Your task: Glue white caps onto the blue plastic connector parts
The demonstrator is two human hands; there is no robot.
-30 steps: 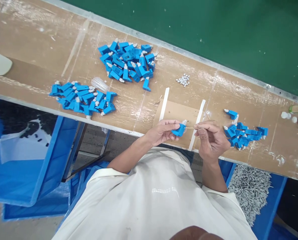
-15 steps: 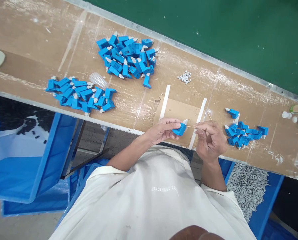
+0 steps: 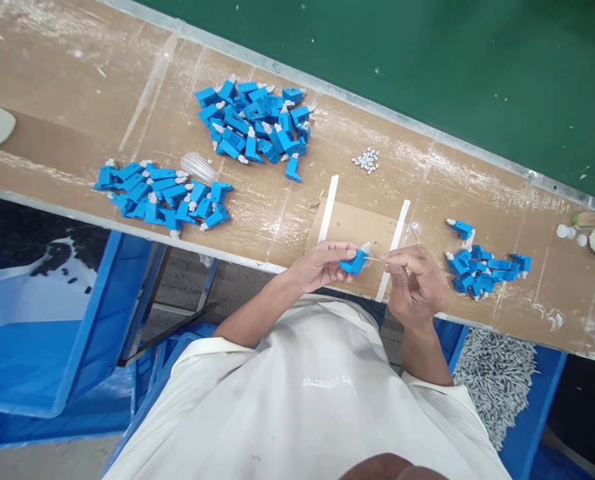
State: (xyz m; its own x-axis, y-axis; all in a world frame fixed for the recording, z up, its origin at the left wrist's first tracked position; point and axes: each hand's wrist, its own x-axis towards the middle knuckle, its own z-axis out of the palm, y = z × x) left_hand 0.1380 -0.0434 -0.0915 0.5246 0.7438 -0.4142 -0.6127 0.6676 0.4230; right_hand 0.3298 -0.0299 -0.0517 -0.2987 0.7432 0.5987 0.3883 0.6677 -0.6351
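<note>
My left hand (image 3: pixel 324 265) grips a small blue plastic part (image 3: pixel 354 262) with a whitish piece at its upper end. The part is tilted above a cardboard sheet (image 3: pixel 360 225) edged by two white tape strips. Between thumb and fingers of my right hand (image 3: pixel 417 283) is a thin wooden toothpick (image 3: pixel 377 259), pointing left. Its tip reaches the whitish end of the part; whether it touches cannot be made out. Beyond my hands lies a small heap of tiny grey-white pieces (image 3: pixel 366 160). Another thin stick (image 3: pixel 416 233) rests just past my right hand.
Blue parts with whitish ends lie in piles at the back (image 3: pixel 254 123), left (image 3: pixel 162 193) and right (image 3: pixel 487 267). A clear plastic piece (image 3: pixel 198 167) lies between two piles. Below the table edge stand a blue crate (image 3: pixel 90 327) and a bin of grey pieces (image 3: pixel 497 380).
My left hand and the blue part have shifted slightly left, and my right hand has followed with the toothpick. The whole view has tilted a little.
</note>
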